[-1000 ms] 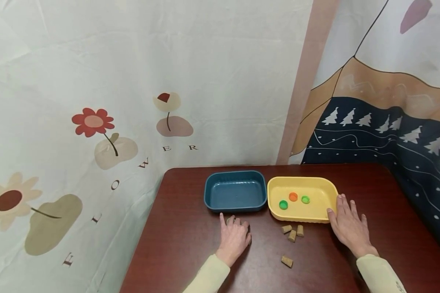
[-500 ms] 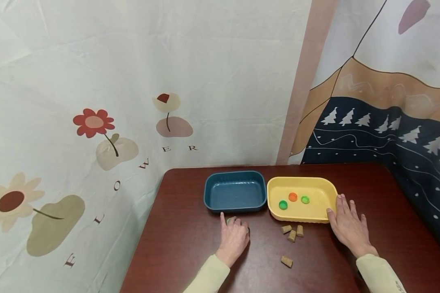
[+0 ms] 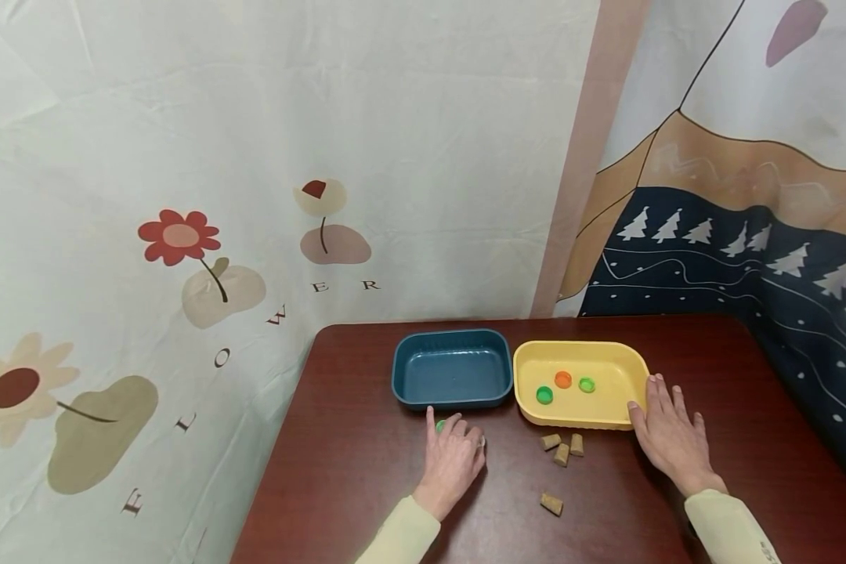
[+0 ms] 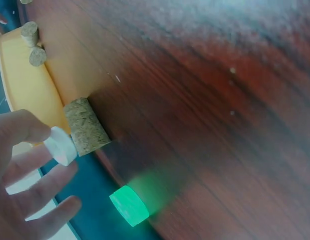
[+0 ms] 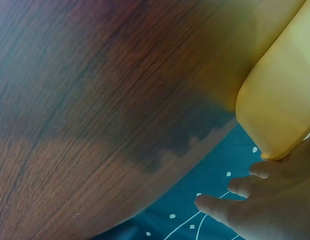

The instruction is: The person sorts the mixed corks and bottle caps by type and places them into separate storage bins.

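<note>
Left hand [image 3: 451, 462] over the bench [image 3: 493, 501], just in front of the blue tray [image 3: 458, 372], pinching a white cap [image 4: 62, 146] between thumb and a finger, other fingers loosely spread. Cap tilted on edge, close by a cork [image 4: 86, 127]; cannot tell whether the two touch, or if the cap is clear of the wood. Green cap [image 4: 129, 206] on the bench near those fingers. Right hand [image 3: 673, 442] laid flat, fingers straight, along the right end of the yellow tray [image 3: 613, 403], apparently steadying it. Inside that tray: two green caps [image 3: 544, 395] and an orange cap [image 3: 563, 380], apart. Three corks [image 3: 561, 454] clustered in front of it, a lone cork [image 3: 552, 504] nearer the person. Step in hand, by my reading: picking up the white cap. Next move would call for a firm pinch and a lift that leaves the neighbouring cork undisturbed.
</note>
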### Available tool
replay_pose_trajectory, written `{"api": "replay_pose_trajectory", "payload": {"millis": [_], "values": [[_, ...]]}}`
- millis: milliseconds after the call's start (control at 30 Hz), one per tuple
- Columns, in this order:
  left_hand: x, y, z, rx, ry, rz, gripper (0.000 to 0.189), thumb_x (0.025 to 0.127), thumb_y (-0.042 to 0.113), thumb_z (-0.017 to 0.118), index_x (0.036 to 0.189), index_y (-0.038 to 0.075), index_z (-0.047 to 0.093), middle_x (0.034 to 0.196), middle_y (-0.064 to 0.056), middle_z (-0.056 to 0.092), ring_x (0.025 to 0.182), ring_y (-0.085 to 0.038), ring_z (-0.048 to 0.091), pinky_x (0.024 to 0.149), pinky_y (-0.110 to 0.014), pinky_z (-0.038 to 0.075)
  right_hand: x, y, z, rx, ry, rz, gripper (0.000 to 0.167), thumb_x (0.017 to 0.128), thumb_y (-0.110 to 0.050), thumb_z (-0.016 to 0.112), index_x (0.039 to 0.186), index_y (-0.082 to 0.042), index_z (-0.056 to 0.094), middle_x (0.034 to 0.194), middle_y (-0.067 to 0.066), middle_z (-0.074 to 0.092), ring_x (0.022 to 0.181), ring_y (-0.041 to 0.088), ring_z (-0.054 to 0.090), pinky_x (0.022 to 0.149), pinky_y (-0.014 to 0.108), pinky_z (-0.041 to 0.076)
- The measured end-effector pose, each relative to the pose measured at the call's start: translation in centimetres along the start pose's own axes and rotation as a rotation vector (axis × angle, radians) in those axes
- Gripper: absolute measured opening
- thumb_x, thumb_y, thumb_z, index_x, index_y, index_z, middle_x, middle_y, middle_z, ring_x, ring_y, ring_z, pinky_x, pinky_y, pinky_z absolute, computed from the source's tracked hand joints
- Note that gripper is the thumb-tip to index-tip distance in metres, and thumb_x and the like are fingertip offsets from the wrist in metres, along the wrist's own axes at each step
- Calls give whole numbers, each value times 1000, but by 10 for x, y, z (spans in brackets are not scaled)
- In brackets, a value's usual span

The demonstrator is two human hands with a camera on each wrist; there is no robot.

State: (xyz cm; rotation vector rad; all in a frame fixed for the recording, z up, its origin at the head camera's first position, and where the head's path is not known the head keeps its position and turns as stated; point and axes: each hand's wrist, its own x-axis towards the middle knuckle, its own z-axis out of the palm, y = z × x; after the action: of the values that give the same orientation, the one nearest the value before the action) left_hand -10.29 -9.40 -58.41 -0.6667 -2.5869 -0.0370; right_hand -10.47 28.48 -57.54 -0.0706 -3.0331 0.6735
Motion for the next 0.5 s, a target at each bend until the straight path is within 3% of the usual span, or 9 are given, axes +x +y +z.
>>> {"api": "replay_pose_trajectory", "payload": {"millis": [233,500], "values": [[1,5,-9,-73,54,33,17,82,25,85,97,25,77,98,4,74,118,-24,67,110,-71,34,0,1,0,0,6,-5,76,112,-47,25,162,9,6,168,30,5,151,57,6,104,84,13],[14,15,-22,-139,120,101,25,85,24,84,109,24,77,108,5,72,122,-24,65,112,-71,31,-1,0,0,6,4,-12,77,112,-48,24,162,8,5,168,29,5,151,57,5,104,84,13]]}}
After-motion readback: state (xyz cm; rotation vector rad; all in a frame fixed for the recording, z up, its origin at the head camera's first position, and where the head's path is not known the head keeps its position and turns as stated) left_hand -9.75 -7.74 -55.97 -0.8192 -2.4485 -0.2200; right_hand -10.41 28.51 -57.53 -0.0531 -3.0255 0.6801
